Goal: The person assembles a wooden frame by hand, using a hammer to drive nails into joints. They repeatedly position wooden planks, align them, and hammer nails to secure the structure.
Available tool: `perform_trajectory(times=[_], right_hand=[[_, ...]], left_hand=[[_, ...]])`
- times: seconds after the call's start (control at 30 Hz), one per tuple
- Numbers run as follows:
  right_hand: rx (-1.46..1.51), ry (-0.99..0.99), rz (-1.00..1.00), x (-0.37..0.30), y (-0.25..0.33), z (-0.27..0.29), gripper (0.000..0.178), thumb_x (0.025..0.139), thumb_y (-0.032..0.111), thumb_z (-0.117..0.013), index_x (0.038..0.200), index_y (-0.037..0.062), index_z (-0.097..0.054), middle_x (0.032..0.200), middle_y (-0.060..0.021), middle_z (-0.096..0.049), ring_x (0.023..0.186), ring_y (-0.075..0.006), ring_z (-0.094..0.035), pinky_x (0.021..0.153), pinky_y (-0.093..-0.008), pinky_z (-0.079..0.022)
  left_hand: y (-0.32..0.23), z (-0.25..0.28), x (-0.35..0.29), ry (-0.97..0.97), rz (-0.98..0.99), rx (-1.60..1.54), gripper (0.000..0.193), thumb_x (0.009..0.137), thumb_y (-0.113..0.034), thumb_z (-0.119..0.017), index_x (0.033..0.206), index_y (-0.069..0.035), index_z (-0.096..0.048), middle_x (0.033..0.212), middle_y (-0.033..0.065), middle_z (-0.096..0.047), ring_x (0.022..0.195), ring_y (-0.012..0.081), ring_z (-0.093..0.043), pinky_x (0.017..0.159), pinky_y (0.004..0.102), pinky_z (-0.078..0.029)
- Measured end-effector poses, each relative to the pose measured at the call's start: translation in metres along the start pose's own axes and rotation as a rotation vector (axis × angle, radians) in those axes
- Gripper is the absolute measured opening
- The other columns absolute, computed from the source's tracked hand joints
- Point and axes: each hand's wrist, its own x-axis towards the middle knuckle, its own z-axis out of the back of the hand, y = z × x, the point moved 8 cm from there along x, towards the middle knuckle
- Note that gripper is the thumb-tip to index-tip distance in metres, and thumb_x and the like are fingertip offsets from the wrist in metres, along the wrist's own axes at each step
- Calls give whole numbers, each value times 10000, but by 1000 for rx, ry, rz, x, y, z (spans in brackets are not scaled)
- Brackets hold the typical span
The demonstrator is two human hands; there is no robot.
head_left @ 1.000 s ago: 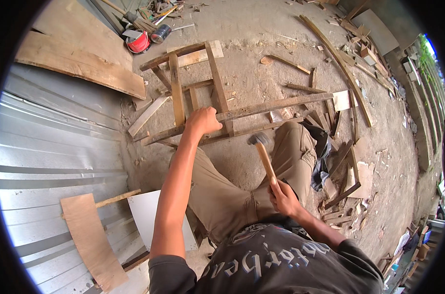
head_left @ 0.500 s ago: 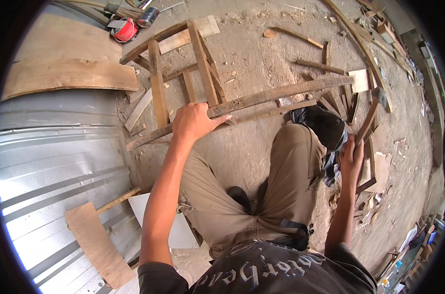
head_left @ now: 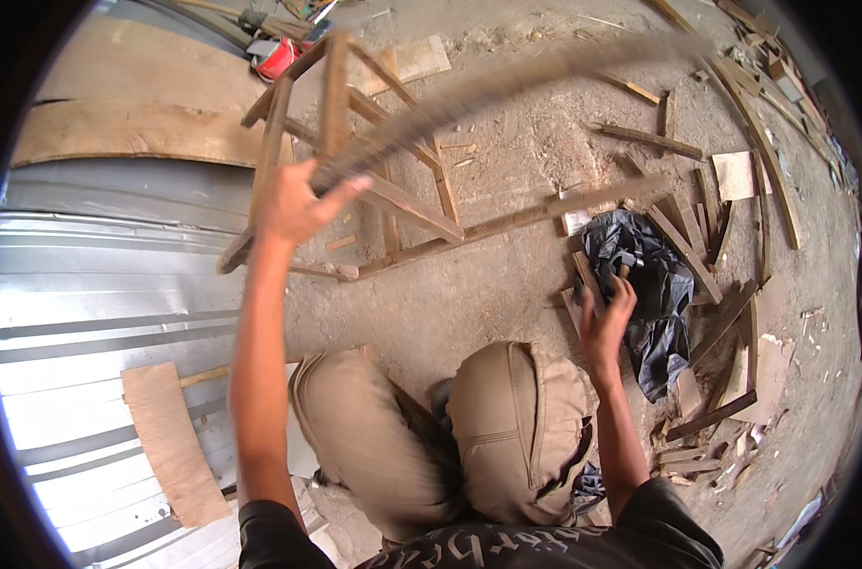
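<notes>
My left hand is closed around a long brown wooden bar, part of a rough wooden frame with crosspieces. The bar is blurred and slants up to the far right. The frame stands tilted on the ground, and another long bar of it runs low to the right. My right hand has thumb and fingers apart, beside a black plastic bag. A hammer shows its grey head and a short stretch of wooden handle at the fingertips; whether they touch it I cannot tell.
Loose wood strips and scraps lie right of the bag. A long plank lies at the far right. Corrugated metal sheet and wide boards cover the left side. A red can stands at the far left.
My left hand has raised the long bar, and the frame has tilted and shifted. My right hand has moved left with the hammer to the black bag and its fingers have spread. My knees have moved.
</notes>
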Motion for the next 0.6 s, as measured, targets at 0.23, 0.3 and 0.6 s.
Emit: perform_trajectory(times=[0.23, 0.3, 0.6], right_hand=[[746, 184, 51, 103, 90, -82, 690, 903, 318, -695, 1381, -64, -377, 1323, -265, -497, 1245, -351, -506, 1039, -438, -404], [917, 314, 105, 140, 139, -77, 684, 913, 353, -685, 1376, -61, -399, 1317, -247, -521, 1265, -327, -499, 1058, -437, -388], [997, 282, 38, 172, 196, 10, 110, 901, 78, -603, 808, 20, -606, 606, -18, -569, 460, -83, -500, 405, -244, -388]], left_hand=[[-5, 92, -10, -356, 141, -645, 417, 861, -431, -725, 821, -37, -596, 636, 6, -506, 519, 88, -469, 442, 237, -343], [2, 91, -26, -462, 136, -845, 397, 881, -404, -711, 890, -27, -588, 674, 20, -513, 537, 94, -467, 440, 238, -344], [16, 60, -55, -559, 226, -1404, 726, 878, -756, -447, 910, -37, -542, 723, 42, -480, 526, 136, -446, 441, 270, -345]])
